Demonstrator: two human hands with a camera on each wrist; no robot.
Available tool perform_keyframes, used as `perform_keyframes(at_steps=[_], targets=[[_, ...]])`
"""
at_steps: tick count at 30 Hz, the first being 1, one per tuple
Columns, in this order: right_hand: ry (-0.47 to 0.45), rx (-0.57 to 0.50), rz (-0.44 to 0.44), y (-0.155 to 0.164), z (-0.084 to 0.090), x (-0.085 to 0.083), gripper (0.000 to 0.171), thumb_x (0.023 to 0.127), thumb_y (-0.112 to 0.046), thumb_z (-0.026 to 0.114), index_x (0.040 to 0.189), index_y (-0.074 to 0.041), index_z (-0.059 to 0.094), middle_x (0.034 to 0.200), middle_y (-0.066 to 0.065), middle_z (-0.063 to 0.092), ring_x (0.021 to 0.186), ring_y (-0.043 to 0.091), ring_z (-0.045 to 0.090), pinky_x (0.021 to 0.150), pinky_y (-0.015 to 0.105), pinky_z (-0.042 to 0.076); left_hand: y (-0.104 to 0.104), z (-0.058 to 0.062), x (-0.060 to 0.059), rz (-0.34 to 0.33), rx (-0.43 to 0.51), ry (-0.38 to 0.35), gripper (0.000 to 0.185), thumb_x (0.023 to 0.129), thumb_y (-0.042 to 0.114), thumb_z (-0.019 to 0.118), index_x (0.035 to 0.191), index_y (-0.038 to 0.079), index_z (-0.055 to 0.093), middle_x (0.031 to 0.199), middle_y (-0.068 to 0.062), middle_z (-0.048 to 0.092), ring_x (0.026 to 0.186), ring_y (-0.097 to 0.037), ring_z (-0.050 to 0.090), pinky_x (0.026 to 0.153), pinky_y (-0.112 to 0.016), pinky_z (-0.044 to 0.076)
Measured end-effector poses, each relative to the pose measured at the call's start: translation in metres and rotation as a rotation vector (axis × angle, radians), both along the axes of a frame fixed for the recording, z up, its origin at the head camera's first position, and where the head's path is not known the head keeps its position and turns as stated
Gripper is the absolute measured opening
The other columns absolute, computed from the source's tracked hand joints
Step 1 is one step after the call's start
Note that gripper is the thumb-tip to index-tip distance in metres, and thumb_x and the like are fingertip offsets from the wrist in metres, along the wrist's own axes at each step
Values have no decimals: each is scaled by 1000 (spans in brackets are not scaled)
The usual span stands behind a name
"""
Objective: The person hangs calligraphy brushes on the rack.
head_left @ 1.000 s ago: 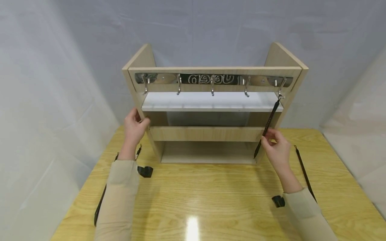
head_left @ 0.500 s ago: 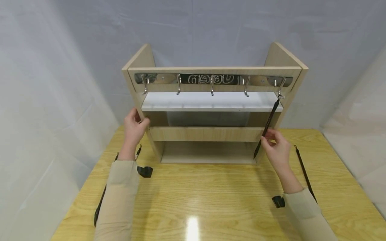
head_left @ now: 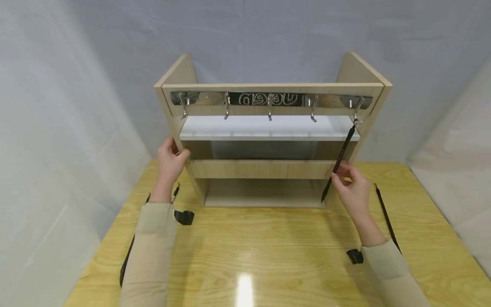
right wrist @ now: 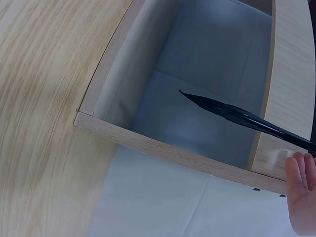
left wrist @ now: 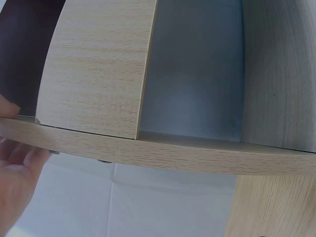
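A black calligraphy brush [head_left: 341, 153] hangs by its loop from the far-right hook [head_left: 358, 108] of a metal hook rail [head_left: 249, 99]. The rail is fixed across the top front of a pale wooden shelf unit [head_left: 264, 169]. My right hand [head_left: 353, 187] pinches the brush's lower half between thumb and fingers. In the right wrist view, the dark brush head [right wrist: 212, 105] points across the shelf's lower opening, with the right hand [right wrist: 302, 190] at the handle. My left hand [head_left: 170, 162] grips the unit's left side panel [left wrist: 173, 153], thumb in front, fingers outside.
Another black brush [head_left: 385, 215] lies on the wooden table [head_left: 268, 251] at the right. At the left, dark brush-like items [head_left: 126, 260] lie partly behind my left sleeve. A small black piece [head_left: 185, 217] shows beside the left sleeve. White sheeting [head_left: 76, 128] surrounds the table.
The hanging brush's lower tip has drifted very slightly left. Both hands keep their places, and the head view has shifted a little.
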State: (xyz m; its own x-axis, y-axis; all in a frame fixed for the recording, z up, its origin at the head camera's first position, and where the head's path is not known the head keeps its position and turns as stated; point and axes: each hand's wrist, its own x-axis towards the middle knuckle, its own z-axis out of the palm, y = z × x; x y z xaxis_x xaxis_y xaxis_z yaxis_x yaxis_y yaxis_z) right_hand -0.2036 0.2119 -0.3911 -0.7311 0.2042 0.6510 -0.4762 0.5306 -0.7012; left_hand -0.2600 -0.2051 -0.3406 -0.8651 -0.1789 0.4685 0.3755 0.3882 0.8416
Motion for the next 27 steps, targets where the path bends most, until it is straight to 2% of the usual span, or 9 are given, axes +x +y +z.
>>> perform_keyframes(at_steps=[8,14,21,27], targets=[[-5,-9,11,0,4,4,22,75,7,63,96,12,58,85,22,62,74,-8,51,61,5,43,0,1,0,-13,0,5,36,77,-4,50,113,-1,54,93,-16,57,73,-16,47,62,-21,43],[29,-5,20,-6,20,18,22,73,13,61,95,16,57,84,29,59,75,-10,51,63,4,43,0,1,0,-10,-2,0,37,77,-2,50,113,0,53,95,-16,57,72,-16,47,62,-21,42],[11,8,-18,10,6,11,22,74,8,64,96,9,60,87,22,62,76,-9,52,63,6,44,0,1,0,-10,1,-15,39,77,-2,50,115,0,53,99,-18,57,75,-16,49,64,-22,44],[-44,8,-37,17,4,13,22,75,6,63,97,8,60,88,18,62,77,-7,52,65,7,44,0,1,0,-6,6,-17,40,76,-3,50,116,0,53,101,-17,57,78,-15,51,68,-23,46]])
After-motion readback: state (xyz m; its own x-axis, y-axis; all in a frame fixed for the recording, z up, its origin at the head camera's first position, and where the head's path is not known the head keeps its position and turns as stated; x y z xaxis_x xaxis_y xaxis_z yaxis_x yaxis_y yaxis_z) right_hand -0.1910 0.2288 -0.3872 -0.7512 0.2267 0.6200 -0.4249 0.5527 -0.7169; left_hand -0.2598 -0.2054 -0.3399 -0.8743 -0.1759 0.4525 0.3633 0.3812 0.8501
